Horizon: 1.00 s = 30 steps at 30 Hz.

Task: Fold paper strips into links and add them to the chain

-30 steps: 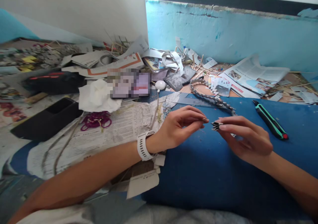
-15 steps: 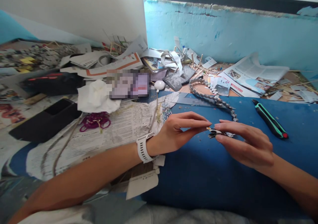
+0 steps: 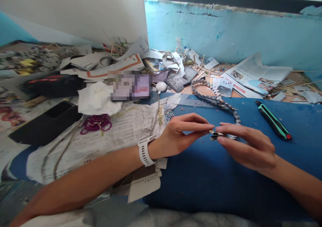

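Observation:
A zigzag chain of folded printed paper [image 3: 219, 102] curves across the blue mat and runs down to my hands. My right hand [image 3: 251, 146] pinches its near end between thumb and fingers. From the other side, my left hand [image 3: 179, 133], with a white watch strap [image 3: 145, 152] at the wrist, closes its fingertips on a small folded paper strip [image 3: 213, 133] at that end. Whether the strip is fully joined to the chain cannot be made out. Fingers partly hide the folds.
A green and black utility knife [image 3: 274, 120] lies on the blue mat [image 3: 206, 183] at right. A clear ruler [image 3: 192, 101] rests behind my hands. Purple cord [image 3: 96, 123], white tissue [image 3: 97, 98] and a dark flat case [image 3: 45, 123] are at left. Paper scraps and thin sticks line the wall.
Both hands have shifted only very slightly, still pinching the paper at the chain's end. Everything else looks the same.

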Each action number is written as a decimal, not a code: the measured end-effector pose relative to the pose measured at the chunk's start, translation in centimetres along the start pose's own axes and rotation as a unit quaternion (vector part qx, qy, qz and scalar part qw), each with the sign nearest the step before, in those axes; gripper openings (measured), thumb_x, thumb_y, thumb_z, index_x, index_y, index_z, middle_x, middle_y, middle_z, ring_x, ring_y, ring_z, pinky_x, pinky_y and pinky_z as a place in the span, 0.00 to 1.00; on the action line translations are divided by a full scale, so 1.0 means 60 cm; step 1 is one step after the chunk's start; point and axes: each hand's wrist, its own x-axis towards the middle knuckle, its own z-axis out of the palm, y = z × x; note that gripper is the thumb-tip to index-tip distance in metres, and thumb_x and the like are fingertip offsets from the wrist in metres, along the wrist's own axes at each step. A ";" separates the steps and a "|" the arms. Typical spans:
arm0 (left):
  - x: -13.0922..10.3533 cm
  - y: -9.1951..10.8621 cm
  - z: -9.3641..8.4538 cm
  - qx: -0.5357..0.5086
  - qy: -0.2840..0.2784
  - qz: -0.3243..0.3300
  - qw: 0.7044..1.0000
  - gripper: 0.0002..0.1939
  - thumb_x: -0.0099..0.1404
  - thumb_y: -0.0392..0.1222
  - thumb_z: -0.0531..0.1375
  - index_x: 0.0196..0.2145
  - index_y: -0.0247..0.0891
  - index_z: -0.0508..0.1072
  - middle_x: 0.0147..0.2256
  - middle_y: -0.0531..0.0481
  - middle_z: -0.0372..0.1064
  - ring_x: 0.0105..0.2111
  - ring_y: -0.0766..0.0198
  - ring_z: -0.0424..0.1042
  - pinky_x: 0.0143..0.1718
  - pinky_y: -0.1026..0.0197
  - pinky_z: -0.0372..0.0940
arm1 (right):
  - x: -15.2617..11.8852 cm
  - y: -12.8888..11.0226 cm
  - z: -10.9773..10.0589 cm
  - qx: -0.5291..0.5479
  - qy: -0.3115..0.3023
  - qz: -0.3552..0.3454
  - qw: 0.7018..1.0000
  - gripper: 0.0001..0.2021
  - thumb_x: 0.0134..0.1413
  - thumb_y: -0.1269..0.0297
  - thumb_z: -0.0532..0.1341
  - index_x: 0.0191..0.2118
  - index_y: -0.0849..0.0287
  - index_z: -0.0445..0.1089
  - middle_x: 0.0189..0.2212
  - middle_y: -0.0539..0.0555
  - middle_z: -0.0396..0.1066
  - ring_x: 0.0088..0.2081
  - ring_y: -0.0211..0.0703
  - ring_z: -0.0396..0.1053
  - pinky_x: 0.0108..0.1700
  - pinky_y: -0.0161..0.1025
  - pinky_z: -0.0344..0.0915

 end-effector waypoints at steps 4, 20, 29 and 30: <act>0.000 0.002 -0.001 0.001 -0.003 0.008 1.000 0.14 0.71 0.32 0.64 0.51 0.42 0.82 0.45 0.43 0.78 0.42 0.63 0.79 0.42 0.62 0.74 | 0.000 0.000 -0.002 -0.004 0.003 -0.014 1.000 0.16 0.59 0.75 0.67 0.50 0.49 0.79 0.49 0.55 0.82 0.47 0.50 0.83 0.46 0.42 0.83; 0.002 0.008 0.009 -0.002 0.046 -0.025 0.999 0.06 0.69 0.37 0.66 0.43 0.37 0.83 0.38 0.44 0.81 0.36 0.63 0.79 0.38 0.63 0.75 | 0.009 -0.017 0.015 0.146 0.028 0.183 0.972 0.29 0.56 0.79 0.70 0.60 0.43 0.73 0.44 0.53 0.80 0.40 0.47 0.80 0.41 0.45 0.80; 0.001 0.012 0.014 -0.012 0.048 -0.057 0.997 0.05 0.69 0.37 0.65 0.40 0.33 0.81 0.34 0.45 0.78 0.32 0.65 0.78 0.35 0.64 0.75 | 0.010 -0.024 0.019 0.281 0.002 0.298 0.912 0.23 0.59 0.76 0.69 0.56 0.45 0.77 0.44 0.53 0.77 0.41 0.43 0.79 0.42 0.41 0.81; 0.000 0.012 0.014 -0.009 0.047 -0.055 0.997 0.05 0.69 0.37 0.64 0.40 0.34 0.80 0.34 0.45 0.78 0.32 0.66 0.77 0.35 0.64 0.75 | 0.010 -0.025 0.020 0.295 0.002 0.312 0.903 0.22 0.60 0.75 0.69 0.56 0.46 0.77 0.44 0.53 0.77 0.40 0.42 0.79 0.41 0.40 0.82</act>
